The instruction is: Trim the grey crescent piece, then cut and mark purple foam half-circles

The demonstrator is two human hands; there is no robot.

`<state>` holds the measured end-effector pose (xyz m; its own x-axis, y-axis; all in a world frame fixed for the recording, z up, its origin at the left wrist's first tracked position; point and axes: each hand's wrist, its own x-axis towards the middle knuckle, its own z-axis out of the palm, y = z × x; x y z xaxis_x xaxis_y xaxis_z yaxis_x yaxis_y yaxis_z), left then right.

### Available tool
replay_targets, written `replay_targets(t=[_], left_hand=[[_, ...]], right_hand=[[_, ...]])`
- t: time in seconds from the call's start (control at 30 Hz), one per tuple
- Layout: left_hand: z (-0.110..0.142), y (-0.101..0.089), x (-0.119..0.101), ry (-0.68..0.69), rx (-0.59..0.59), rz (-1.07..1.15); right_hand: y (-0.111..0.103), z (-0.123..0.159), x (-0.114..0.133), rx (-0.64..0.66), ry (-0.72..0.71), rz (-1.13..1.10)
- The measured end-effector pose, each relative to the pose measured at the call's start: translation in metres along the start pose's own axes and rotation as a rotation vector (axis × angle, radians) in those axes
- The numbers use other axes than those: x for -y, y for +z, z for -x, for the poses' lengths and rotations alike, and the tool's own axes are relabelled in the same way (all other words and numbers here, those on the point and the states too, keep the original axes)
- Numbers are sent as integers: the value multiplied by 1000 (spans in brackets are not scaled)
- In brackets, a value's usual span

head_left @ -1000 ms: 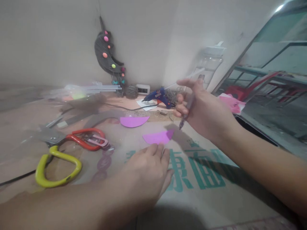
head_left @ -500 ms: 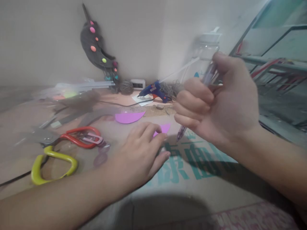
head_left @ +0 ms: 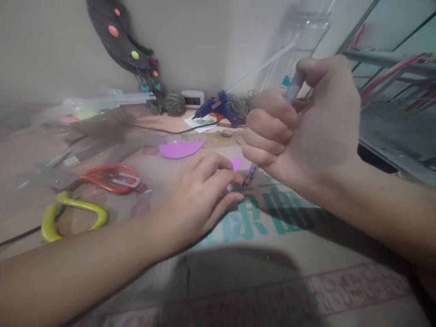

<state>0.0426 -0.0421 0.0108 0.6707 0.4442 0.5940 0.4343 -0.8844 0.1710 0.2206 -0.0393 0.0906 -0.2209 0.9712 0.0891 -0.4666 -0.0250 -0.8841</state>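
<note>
My right hand (head_left: 303,122) is raised in a fist around a clear-barrelled pen (head_left: 251,176), thumb at its upper end. The pen's tip points down and left, close to the fingertips of my left hand (head_left: 204,193). That left hand lies low over the cardboard (head_left: 231,268), fingers loosely bent and the thumb apart from the index finger. A purple paper piece (head_left: 236,164) shows partly behind its fingers; the rest is hidden. Just beyond lies a purple half-round paper piece (head_left: 181,149).
Red-handled scissors (head_left: 111,179) and a yellow-handled tool (head_left: 81,209) lie at left. Farther back are a blue glue gun (head_left: 213,105), grey yarn (head_left: 175,103), a small white clock (head_left: 193,98) and clear sticks (head_left: 116,100). A dark crescent decoration (head_left: 119,41) hangs on the wall; a clear jar (head_left: 311,36) stands behind.
The view has tilted down, so everything sits higher in the frame. The pen's tip has come nearer to my left fingertips, and my right hand has kept its grip.
</note>
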Motion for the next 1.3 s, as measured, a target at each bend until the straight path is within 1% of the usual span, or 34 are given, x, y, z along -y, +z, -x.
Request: replay_targets(t=[0.1, 0.27, 0.43, 0.57, 0.77, 0.97, 1.17, 1.3], left_hand=[[-1, 1, 1, -5, 8, 11], [-2, 0, 0, 3, 6, 17], [-4, -1, -1, 21, -2, 28], [-5, -1, -1, 13, 4, 31], [-4, -1, -1, 1, 11, 20], [-4, -1, -2, 17, 1, 25], [-4, -1, -1, -1, 23, 27], [-3, 0, -1, 3, 15, 34]], right_hand=[[3, 0, -2, -69, 11, -33], [4, 0, -4, -58, 6, 22], [6, 1, -3, -95, 9, 13], [7, 1, -1, -87, 46, 6], [9, 3, -1, -87, 52, -28], [9, 5, -3, -69, 7, -23], [7, 3, -4, -71, 12, 25], [1, 1, -4, -29, 7, 114]])
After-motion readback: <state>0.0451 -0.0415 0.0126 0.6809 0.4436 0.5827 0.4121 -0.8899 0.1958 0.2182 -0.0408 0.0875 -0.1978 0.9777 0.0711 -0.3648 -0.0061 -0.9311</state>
